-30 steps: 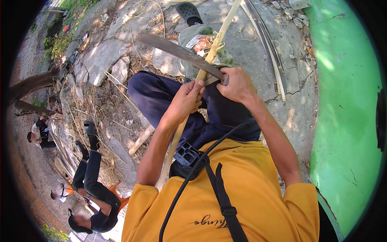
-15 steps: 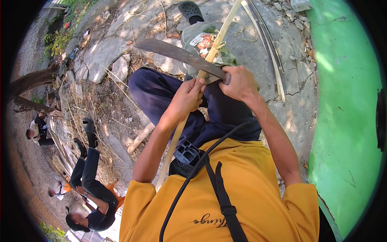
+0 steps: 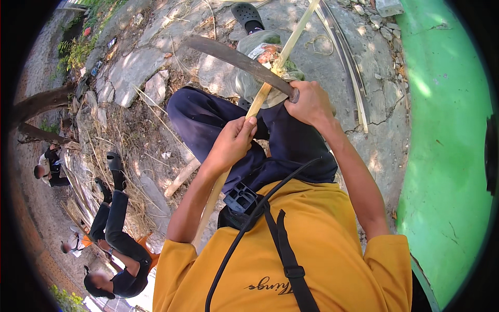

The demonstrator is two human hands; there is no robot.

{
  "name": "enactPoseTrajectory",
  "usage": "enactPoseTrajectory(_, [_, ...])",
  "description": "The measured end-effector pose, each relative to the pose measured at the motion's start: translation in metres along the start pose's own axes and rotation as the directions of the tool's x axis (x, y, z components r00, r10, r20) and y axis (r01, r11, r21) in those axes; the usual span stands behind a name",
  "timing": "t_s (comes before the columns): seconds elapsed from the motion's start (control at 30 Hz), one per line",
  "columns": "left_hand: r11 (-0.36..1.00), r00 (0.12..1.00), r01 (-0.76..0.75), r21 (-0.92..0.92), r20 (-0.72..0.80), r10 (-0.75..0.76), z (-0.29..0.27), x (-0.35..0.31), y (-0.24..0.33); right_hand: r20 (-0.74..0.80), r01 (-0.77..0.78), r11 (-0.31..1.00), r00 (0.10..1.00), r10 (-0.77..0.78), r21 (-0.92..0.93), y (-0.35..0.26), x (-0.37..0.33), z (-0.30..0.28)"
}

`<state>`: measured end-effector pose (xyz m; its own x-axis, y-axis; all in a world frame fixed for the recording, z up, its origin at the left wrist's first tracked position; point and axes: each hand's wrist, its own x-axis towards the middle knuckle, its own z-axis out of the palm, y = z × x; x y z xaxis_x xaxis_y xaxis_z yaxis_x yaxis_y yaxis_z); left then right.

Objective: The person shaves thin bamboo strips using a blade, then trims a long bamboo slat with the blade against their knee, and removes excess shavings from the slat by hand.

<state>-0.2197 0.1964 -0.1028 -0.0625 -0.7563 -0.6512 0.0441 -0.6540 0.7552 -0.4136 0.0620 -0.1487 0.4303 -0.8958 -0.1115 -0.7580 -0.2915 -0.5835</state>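
Note:
My left hand [image 3: 233, 141] is closed around a long pale strip that looks like split bamboo [image 3: 258, 101]; it runs from under my left forearm up past the top edge. Farther up the strip, my right hand [image 3: 310, 104] grips the handle end of a machete [image 3: 236, 61] with a dark, curved blade pointing to the upper left. The blade lies across the strip, and curled shavings [image 3: 279, 66] cling just beyond it. Below them a patterned cloth [image 3: 256, 50] covers my extended leg. The machete's handle is mostly hidden by my fingers.
More long strips [image 3: 347, 65] lie on the cracked stone ground at the right, beside a green wall [image 3: 447, 156]. A cut pole [image 3: 182, 178] rests left of my knee. At the left, a seated person [image 3: 117, 249] and others sit beyond dry stalks.
The machete has slid up along the strip, a little away from my left hand. My left hand has drawn slightly down and toward me with the strip.

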Motion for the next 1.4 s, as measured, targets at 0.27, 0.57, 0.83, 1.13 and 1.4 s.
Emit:
enactPoseTrajectory(0.27, [0.989,0.994,0.035,-0.142,0.111,-0.019,-0.003,0.019,0.007,0.040,0.093,0.996,0.995,-0.092,-0.014,-0.003,-0.006,-0.003])
enactPoseTrajectory(0.57, [0.957,0.983,0.096,-0.274,0.175,-0.049,-0.004,0.018,0.006,0.048,0.052,0.999,0.997,-0.052,0.008,-0.012,-0.013,-0.003])
enactPoseTrajectory(0.83, [0.936,0.971,0.168,-0.309,0.215,-0.104,-0.009,0.007,0.003,-0.035,0.064,0.997,0.997,-0.062,0.043,-0.004,-0.006,0.003])
enactPoseTrajectory(1.13, [0.943,0.980,0.148,-0.298,0.170,-0.100,-0.009,-0.004,-0.004,0.042,0.000,0.998,0.999,-0.002,0.057,0.001,0.002,0.001])
enactPoseTrajectory(1.4, [0.982,0.989,0.119,-0.148,0.106,-0.103,-0.008,-0.011,0.002,0.062,0.007,0.999,0.998,-0.010,0.045,0.001,0.003,0.003])
